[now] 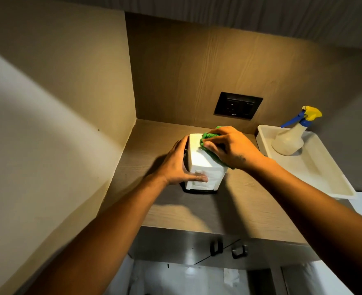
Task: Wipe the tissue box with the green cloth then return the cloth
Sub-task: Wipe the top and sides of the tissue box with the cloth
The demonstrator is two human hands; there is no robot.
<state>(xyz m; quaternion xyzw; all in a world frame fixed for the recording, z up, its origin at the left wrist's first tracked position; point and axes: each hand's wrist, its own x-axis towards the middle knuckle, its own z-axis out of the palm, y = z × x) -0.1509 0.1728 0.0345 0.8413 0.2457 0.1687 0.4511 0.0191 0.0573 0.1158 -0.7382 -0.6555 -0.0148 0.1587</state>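
A white tissue box [199, 160] on a dark base stands upright on the wooden counter [229, 209]. My left hand [179, 165] grips its left side, with the thumb across the front face. My right hand [233, 146] presses a bunched green cloth [207, 138] onto the box's top right edge. The hand covers most of the cloth, leaving green showing only at the fingertips and under the palm.
A white tray [316, 173] sits at the right end of the counter with a clear spray bottle [290, 139] with a blue and yellow trigger in it. A black wall socket [237, 105] is on the back panel. Walls enclose the left and back. Cabinet handles [229, 249] lie below the counter edge.
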